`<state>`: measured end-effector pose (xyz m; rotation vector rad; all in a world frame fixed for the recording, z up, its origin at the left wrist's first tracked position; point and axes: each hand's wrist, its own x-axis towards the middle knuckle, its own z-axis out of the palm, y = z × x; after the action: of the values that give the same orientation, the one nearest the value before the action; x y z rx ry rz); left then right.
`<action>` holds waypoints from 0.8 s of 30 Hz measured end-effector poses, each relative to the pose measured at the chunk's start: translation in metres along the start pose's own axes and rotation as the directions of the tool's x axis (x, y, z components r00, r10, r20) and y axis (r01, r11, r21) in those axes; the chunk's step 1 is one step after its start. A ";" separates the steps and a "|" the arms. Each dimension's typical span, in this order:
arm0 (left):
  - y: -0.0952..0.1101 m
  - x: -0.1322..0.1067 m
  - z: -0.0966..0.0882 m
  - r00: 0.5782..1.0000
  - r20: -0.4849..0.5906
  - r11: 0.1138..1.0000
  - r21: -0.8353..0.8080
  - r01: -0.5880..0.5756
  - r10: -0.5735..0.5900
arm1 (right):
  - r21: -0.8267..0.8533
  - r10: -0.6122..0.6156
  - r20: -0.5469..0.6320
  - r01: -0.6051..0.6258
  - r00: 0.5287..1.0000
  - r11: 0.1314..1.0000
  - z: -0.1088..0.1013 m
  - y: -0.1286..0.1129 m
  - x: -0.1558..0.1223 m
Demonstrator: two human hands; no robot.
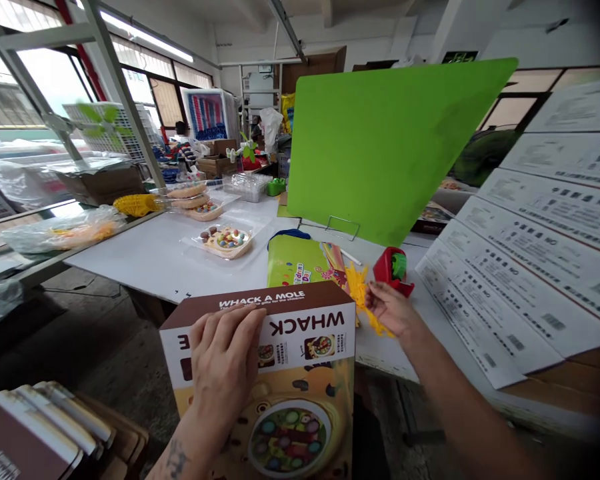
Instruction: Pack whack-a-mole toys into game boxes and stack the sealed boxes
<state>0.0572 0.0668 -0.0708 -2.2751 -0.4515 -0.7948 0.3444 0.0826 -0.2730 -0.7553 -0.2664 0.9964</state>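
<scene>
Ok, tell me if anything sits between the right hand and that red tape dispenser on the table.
Nothing visible does. The right hand rests on the yellow shredded strips, fingertips just short of the red tape dispenser, with only bare white table between. The left hand lies on the Whack A Mole box.

A toy packing workshop. Boxed games [260, 373], trays of toys [225, 241] in clear plastic and printed label sheets [540, 267] crowd a long white tabletop [145, 257]. Cartons [100, 181] and metal racking [115, 80] stand by large windows.

box [280, 373] bottom cut off, sheet print [530, 267] unreadable
</scene>
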 end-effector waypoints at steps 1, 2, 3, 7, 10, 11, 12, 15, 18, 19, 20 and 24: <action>0.001 0.000 0.000 1.000 0.006 1.000 -0.007 0.009 -0.008 | -0.016 0.003 0.076 -0.002 0.997 1.000 0.011 -0.014 -0.006; 0.002 -0.001 0.000 1.000 0.015 1.000 -0.014 0.015 -0.014 | -0.046 -0.004 0.165 0.012 0.986 0.999 0.022 -0.031 -0.012; 0.003 -0.001 -0.001 1.000 0.023 1.000 -0.022 0.019 -0.019 | -0.078 -0.004 0.256 0.025 0.967 0.997 0.034 -0.050 -0.018; 0.006 0.000 -0.001 0.998 0.022 0.993 -0.105 0.060 -0.058 | -0.370 0.063 0.852 0.512 0.520 0.775 0.092 -0.126 -0.045; 0.007 0.002 0.000 0.991 -0.023 0.977 -0.168 0.129 -0.135 | -0.341 0.329 0.925 0.800 0.191 0.494 0.142 -0.157 -0.066; 0.007 0.002 0.000 0.988 -0.030 0.974 -0.174 0.144 -0.151 | -0.314 0.408 0.903 0.852 0.133 0.419 0.158 -0.161 -0.071; 0.007 0.002 0.000 0.987 -0.030 0.973 -0.176 0.150 -0.158 | -0.289 0.474 0.875 0.892 0.099 0.348 0.173 -0.162 -0.076; 0.007 0.000 -0.001 0.988 -0.036 0.972 -0.188 0.143 -0.153 | -0.215 0.601 0.793 0.969 0.099 0.124 0.206 -0.159 -0.088; 0.007 -0.004 -0.002 0.989 -0.055 0.974 -0.188 0.126 -0.138 | -0.138 0.663 0.739 0.990 0.118 -0.023 0.224 -0.156 -0.096; 0.007 -0.005 -0.002 0.989 -0.063 0.977 -0.175 0.122 -0.135 | -0.122 0.671 0.732 0.991 0.121 -0.046 0.228 -0.155 -0.099; 0.007 -0.006 -0.002 0.989 -0.068 0.980 -0.159 0.119 -0.131 | -0.112 0.675 0.728 0.992 0.124 -0.062 0.230 -0.155 -0.102; 0.008 -0.008 -0.002 0.988 -0.088 0.989 -0.084 0.122 -0.129 | -0.067 0.675 0.729 0.993 0.115 -0.098 0.237 -0.155 -0.110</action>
<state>0.0546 0.0591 -0.0784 -2.2875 -0.5323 -0.9940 0.2620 0.0479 0.0173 -1.0364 -2.8731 0.1302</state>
